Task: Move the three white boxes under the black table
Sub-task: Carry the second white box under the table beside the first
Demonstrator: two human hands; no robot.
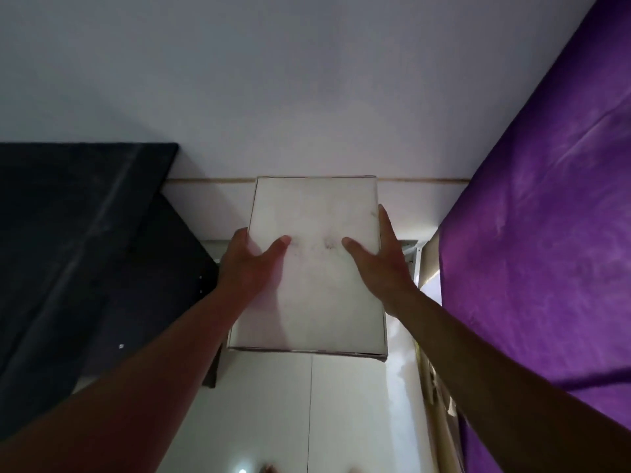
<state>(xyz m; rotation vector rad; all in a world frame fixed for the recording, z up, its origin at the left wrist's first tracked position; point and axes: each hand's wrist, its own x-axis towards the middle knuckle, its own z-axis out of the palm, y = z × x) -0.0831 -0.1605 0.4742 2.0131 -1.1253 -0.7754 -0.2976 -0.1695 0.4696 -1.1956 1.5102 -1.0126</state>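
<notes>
Left hand (251,259) and right hand (379,257) clamp the white box (312,264) by its sides, thumbs on top, above the floor (345,414) by the wall. Best keep it level, swing left, slide under the black table (85,240).

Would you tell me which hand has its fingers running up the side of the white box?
The right hand: its fingers climb the white box's edge; the left hand's curl behind.
</notes>
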